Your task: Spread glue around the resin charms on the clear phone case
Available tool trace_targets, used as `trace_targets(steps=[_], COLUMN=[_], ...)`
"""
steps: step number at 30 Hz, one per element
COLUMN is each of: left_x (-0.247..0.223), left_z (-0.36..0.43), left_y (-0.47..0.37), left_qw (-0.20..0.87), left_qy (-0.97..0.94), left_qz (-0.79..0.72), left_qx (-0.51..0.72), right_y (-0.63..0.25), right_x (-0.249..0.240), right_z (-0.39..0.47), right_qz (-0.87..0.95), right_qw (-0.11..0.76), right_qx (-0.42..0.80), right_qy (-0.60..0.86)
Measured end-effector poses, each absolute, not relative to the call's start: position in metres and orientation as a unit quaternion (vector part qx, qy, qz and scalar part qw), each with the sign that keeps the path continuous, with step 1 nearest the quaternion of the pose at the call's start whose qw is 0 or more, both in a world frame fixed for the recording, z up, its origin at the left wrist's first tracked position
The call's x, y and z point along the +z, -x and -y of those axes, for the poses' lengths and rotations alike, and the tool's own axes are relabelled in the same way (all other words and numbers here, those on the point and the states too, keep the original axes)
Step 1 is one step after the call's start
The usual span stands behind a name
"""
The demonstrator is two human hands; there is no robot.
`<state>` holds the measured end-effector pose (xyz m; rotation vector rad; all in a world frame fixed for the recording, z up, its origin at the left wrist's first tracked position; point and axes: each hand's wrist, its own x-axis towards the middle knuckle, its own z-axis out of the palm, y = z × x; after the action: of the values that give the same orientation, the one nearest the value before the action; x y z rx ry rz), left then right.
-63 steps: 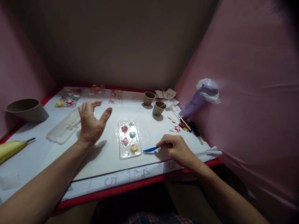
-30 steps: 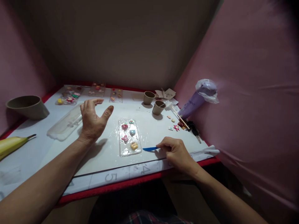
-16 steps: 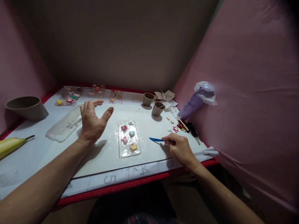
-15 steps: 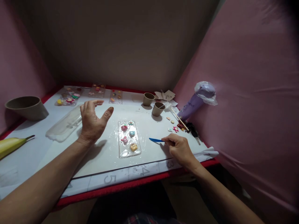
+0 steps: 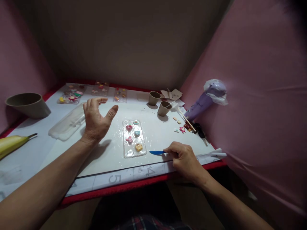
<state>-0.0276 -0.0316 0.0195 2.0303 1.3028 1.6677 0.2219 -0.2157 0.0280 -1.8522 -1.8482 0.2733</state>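
Between my hands, a clear phone case (image 5: 133, 147) lies flat on the white board (image 5: 105, 161), with several small colourful charms stuck on it and glossy smears around it. My right hand (image 5: 183, 158) grips a blue plastic knife (image 5: 157, 152); its blade points left, just short of the case's lower right edge. Left of the case, my left hand (image 5: 97, 119) hovers with thumb and fingers apart, holding nothing. Behind that hand lies a long clear plastic tray (image 5: 63, 126), partly hidden by it.
Decorated clear cases (image 5: 120, 95) line the back edge. Small cups (image 5: 164, 109) stand at back right, near a stick (image 5: 187, 119), loose charms (image 5: 182, 129) and a purple piping bag (image 5: 200, 105). At left are a large cup (image 5: 28, 105) and a banana (image 5: 14, 144).
My right hand has moved down and slightly left, bringing the knife tip closer to the case's lower corner. My left hand stays raised and spread. The view has shifted slightly.
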Motion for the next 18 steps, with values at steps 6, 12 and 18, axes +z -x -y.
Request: trace_targets(steps=[6, 12, 18], left_x=[0.018, 0.016, 0.021], left_z=[0.029, 0.027, 0.038], left_y=[0.029, 0.028, 0.026], left_qw=[0.095, 0.079, 0.019], left_qy=[-0.691, -0.687, -0.701], left_qz=[-0.432, -0.434, -0.401], left_qx=[0.572, 0.577, 0.589], right_y=[-0.222, -0.226, -0.224], right_x=[0.028, 0.036, 0.041], right_z=[0.218, 0.212, 0.168], right_qz=[0.637, 0.587, 0.637], right_qw=[0.290, 0.373, 0.483], right_qx=[0.212, 0.324, 0.207], right_qy=[0.682, 0.641, 0.565])
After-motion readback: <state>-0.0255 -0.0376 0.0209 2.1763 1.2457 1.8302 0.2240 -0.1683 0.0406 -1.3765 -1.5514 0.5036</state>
